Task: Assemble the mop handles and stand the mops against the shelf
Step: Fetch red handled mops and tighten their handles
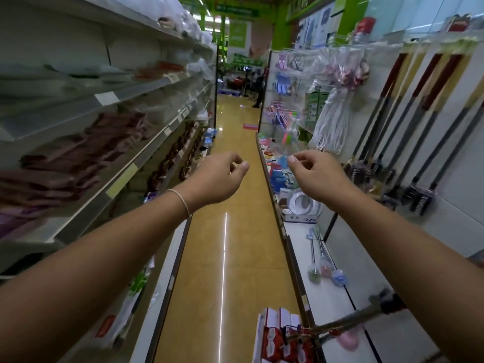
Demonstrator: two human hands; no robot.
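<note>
Reaching out over the aisle floor (230,258), the left hand (220,176) and the right hand (314,174) hang in the air with fingers loosely curled and nothing between them; neither touches any goods.

Take the right shelf (348,292) as the marker. Against its back panel, beyond the right hand, a row of mops (408,142) already leans or hangs with dark handles slanting upward and bristly heads low. Near the front of that shelf, below the right forearm, a loose mop handle (366,319) lies tilted, its end jutting past the shelf lip toward the aisle; it is blurred, so its joints cannot be read. Small brushes (323,265) lie on the shelf between the two.

The risk, as I judge it, sits in that jutting handle: a forearm dropping down could knock it off the lip, and a long pole swung upright could catch the standing mops or the hanging packets (337,74) above.

Open room lies over the floor, left of the right shelf; the left shelf (110,189) closes the far side.
</note>
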